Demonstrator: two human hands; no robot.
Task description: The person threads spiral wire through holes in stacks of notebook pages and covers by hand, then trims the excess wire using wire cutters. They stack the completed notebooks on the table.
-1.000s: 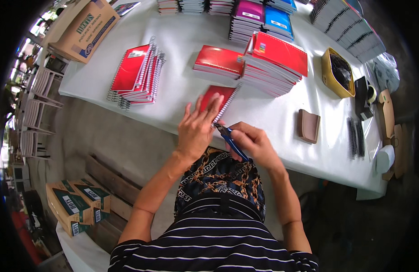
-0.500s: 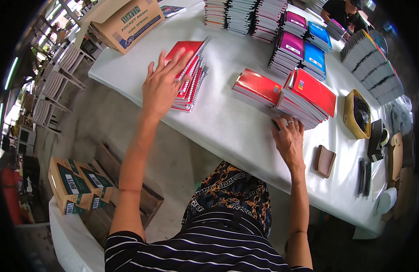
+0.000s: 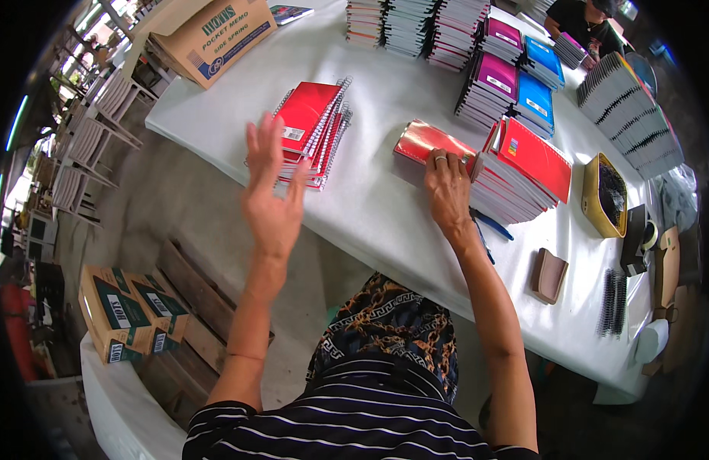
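Observation:
My left hand (image 3: 274, 195), slightly blurred and with its fingers apart, hovers empty beside a stack of red spiral notebooks (image 3: 312, 115) near the table's left edge. The top notebook lies askew, its wire coil along the right side. My right hand (image 3: 450, 188) has its fingers bent together over the near edge of a low pile of red notebooks (image 3: 423, 142); its fingertips are partly hidden. Close against that hand stands a taller pile of red notebooks (image 3: 531, 157). Pliers with blue handles (image 3: 491, 224) lie on the table by my right wrist.
Purple notebooks (image 3: 492, 80) and blue notebooks (image 3: 534, 100) are piled beyond, beside tall stacks (image 3: 408, 27). A yellow basket (image 3: 600, 199) of black coils, a brown block (image 3: 550, 274) and loose coils (image 3: 613, 303) lie right. A cardboard box (image 3: 220, 38) stands far left. Another person (image 3: 584, 27) sits opposite.
My left hand has come off the notebook stack toward me, leaving the top notebook lying there. My right hand has moved left from the pliers, now uncovered, to the low red pile.

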